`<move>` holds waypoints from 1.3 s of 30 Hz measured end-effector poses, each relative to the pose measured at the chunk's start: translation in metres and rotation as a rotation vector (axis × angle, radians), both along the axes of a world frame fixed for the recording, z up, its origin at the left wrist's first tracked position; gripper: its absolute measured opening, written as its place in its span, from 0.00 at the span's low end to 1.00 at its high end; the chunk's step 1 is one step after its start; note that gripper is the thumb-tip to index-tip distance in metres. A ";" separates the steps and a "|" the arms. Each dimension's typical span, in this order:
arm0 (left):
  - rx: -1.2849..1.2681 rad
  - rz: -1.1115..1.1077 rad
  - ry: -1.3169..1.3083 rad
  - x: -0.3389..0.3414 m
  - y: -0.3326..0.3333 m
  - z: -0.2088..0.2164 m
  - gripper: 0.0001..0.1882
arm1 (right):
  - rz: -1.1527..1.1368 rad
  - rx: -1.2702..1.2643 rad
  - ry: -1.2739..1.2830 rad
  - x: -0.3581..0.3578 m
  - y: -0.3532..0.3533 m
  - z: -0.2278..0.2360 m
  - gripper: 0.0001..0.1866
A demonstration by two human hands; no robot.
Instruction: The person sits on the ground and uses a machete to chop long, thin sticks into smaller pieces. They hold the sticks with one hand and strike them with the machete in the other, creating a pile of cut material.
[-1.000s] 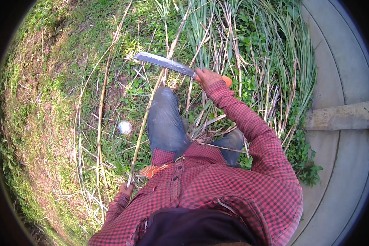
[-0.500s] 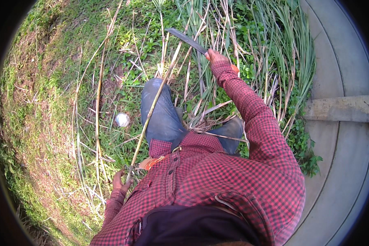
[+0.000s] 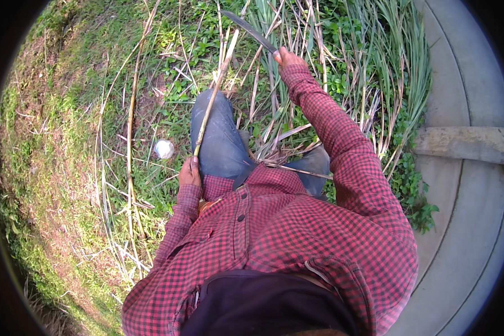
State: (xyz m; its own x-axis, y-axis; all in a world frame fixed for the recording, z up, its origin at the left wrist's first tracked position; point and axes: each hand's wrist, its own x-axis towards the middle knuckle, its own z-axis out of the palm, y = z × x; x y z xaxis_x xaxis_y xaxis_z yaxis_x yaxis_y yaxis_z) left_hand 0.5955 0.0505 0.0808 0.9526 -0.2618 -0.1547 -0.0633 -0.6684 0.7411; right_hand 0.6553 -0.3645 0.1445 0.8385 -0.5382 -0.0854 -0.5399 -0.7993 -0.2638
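My right hand [image 3: 289, 57] is closed on the handle of a machete [image 3: 251, 31], held out ahead with its dark blade pointing up and to the left. Near my left thigh, my left hand [image 3: 190, 173] grips the lower end of a pale cane stalk [image 3: 211, 105]. The stalk slants up and away across my bent left knee [image 3: 218, 134], its far end close below the blade but apart from it. The fingers of my left hand are partly hidden around the stalk.
Long green leaves and dry stalks [image 3: 369, 67] lie in a heap ahead and to the right. Long thin canes [image 3: 130, 129] stretch over the grass at left, near a white roundish object [image 3: 164, 149]. A grey concrete surface [image 3: 459, 196] with a raised strip [image 3: 462, 143] borders the right.
My left hand has moved forward and right, up beside my thigh, with the stalk. The machete has shifted slightly forward and left, and the stalk's far end now shows below it.
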 end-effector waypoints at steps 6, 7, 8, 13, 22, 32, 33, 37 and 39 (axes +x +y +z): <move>-0.170 0.020 0.355 0.001 0.043 -0.021 0.21 | 0.222 0.529 -0.265 -0.036 0.025 -0.018 0.24; -0.221 0.018 0.408 -0.002 0.048 -0.010 0.22 | 0.164 0.645 -0.293 -0.032 0.021 -0.018 0.23; -0.270 0.022 0.458 -0.007 0.054 -0.003 0.23 | 0.109 0.764 -0.322 -0.021 0.015 -0.015 0.21; -0.353 0.012 0.551 -0.024 0.060 -0.002 0.24 | -0.108 0.948 -0.395 0.036 -0.023 0.002 0.23; -0.432 0.083 0.773 -0.029 0.057 0.018 0.25 | 0.026 0.895 -0.278 0.060 -0.035 -0.009 0.25; -0.396 0.092 0.918 -0.010 0.068 0.040 0.25 | 0.245 1.149 -0.153 0.017 -0.028 -0.035 0.26; -0.394 0.094 0.926 -0.008 0.065 0.040 0.25 | 0.271 1.146 -0.107 0.017 -0.030 -0.034 0.26; -0.364 0.071 0.780 -0.008 0.057 0.027 0.24 | 0.223 1.148 -0.096 0.023 -0.015 -0.013 0.22; -0.332 0.074 0.751 -0.001 0.048 0.030 0.26 | 0.090 1.138 -0.203 0.017 0.001 -0.014 0.23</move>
